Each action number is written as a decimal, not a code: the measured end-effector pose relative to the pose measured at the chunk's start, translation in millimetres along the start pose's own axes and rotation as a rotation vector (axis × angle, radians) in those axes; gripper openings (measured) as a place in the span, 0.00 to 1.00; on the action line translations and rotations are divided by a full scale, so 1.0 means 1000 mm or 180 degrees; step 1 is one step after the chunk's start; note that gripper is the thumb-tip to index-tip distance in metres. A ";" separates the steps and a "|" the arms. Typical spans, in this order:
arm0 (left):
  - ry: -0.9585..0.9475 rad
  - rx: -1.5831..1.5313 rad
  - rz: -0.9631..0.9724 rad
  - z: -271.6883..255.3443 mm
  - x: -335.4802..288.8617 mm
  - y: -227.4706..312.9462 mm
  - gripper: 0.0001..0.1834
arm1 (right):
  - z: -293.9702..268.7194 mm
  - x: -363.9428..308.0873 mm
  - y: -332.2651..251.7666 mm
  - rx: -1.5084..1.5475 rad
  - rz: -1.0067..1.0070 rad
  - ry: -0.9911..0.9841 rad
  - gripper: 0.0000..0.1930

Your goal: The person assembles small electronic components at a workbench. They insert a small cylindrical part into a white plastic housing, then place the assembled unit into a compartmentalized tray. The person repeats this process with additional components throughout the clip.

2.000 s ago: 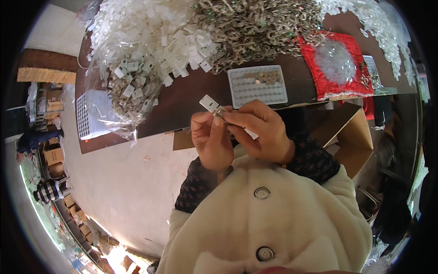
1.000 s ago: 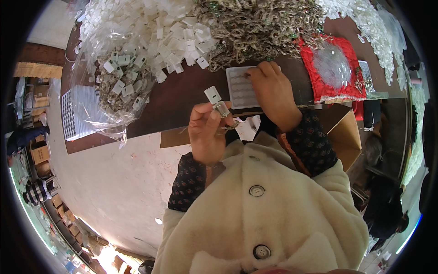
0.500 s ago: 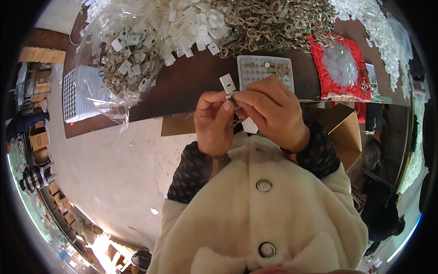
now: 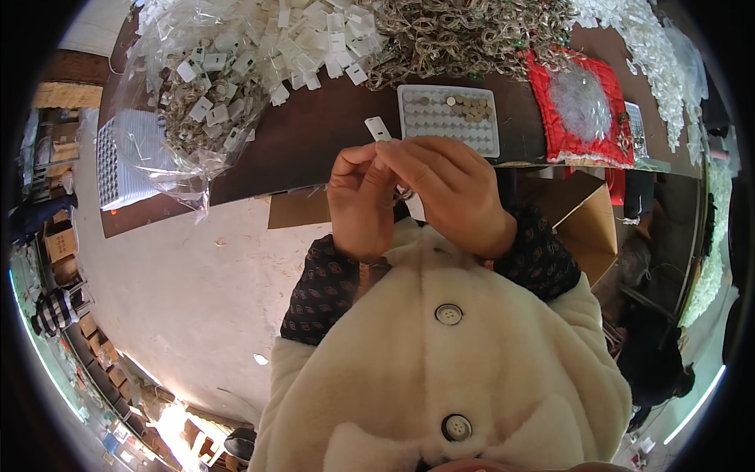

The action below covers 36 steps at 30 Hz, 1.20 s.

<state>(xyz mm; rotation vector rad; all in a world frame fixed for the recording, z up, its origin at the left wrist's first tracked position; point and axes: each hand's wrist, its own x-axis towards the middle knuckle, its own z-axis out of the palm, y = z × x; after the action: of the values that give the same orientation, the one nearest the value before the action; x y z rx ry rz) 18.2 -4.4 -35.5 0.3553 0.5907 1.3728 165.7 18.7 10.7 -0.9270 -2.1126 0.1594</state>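
Observation:
Above the near edge of the table, my left hand [image 4: 362,204] and my right hand [image 4: 454,189] meet, fingertips pressed together around one small white plastic case [image 4: 377,128]. Its upper end, with a dark slot, sticks out beyond the fingers, tilted to the left. My fingers hide its lower end. A bit of coiled thin wire shows below the fingers, between the palms. Past my right hand lies a pale plastic tray [image 4: 415,130] with rows of hollows, several round coin-like discs [image 4: 476,107] in its far right part.
Tangled wire bundles [image 4: 472,35] and white cases [image 4: 314,39] are heaped at the back. A clear bag [image 4: 208,189] of wired cases lies left, by a stack of white trays [image 4: 126,161]. Right are a red cloth [image 4: 566,141] and, below the table edge, an open cardboard box [image 4: 590,228].
My fingers have closed further over the case, covering more of its lower end and the wire. The case leans more to the left. The whole view has shifted slightly.

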 end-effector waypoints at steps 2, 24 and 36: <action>0.0059 -0.0037 0.0049 0.000 0.002 -0.001 0.07 | 0.002 0.000 0.016 -0.0108 0.0375 -0.0035 0.18; -0.0308 -0.0336 -0.0226 0.002 -0.003 0.008 0.07 | -0.007 0.010 0.000 0.0590 0.0607 0.0096 0.10; -0.0603 -0.0567 -0.0483 0.015 -0.018 0.001 0.05 | -0.023 -0.003 -0.011 0.2818 0.2389 0.0283 0.15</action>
<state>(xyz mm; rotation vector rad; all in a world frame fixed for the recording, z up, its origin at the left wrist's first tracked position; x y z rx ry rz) 24.7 -20.4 -20.1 0.2866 0.3292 1.2194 177.7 4.9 29.0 -1.0562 -1.2686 1.2794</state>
